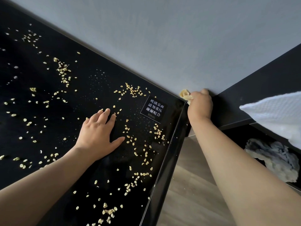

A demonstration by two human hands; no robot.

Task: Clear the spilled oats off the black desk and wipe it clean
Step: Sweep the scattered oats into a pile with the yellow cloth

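Observation:
Pale oat flakes (63,72) lie scattered over most of the glossy black desk (91,88). My left hand (97,134) rests flat on the glass with fingers spread, oats around it and near the fingertips. My right hand (199,105) is off the desk's far right corner, against the grey wall, closed around a small yellowish crumpled cloth (184,94) that sticks out from its fingers.
A black sticker with white Chinese characters (154,109) sits near the desk's far right corner. Right of the desk is a gap showing wooden floor (190,185). A white pillow (275,115) and a grey crumpled object (275,157) lie on a dark surface at right.

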